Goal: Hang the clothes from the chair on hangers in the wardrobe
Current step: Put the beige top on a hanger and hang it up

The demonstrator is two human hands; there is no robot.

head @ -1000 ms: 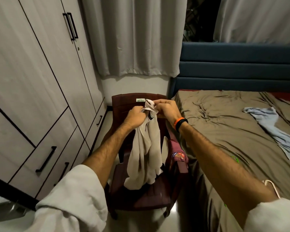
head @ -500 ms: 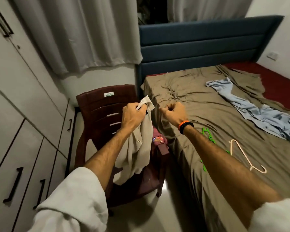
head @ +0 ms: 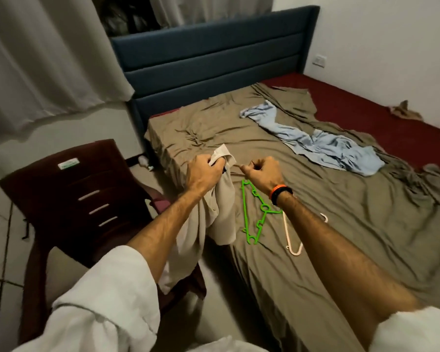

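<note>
My left hand (head: 205, 174) grips the top of a beige garment (head: 219, 219), which hangs down over the bed's near corner and the seat of the dark red plastic chair (head: 69, 199). My right hand (head: 263, 172) hovers a little to its right with curled fingers, and I see nothing plainly held in it. Just below that hand, a green hanger (head: 254, 212) lies on the bed. A pale pink hanger (head: 294, 242) lies beside it, partly hidden by my right forearm. The wardrobe is out of view.
The bed (head: 353, 224) with its olive sheet fills the right side, and a light blue garment (head: 315, 146) lies across it. A maroon cloth (head: 160, 203) shows on the chair behind my left arm. Blue headboard (head: 214, 54) and grey curtain (head: 48, 59) stand behind.
My view swung right from the wardrobe to the bed. My right hand let go of the beige garment and moved right, while my left hand carried the garment over the bed's corner.
</note>
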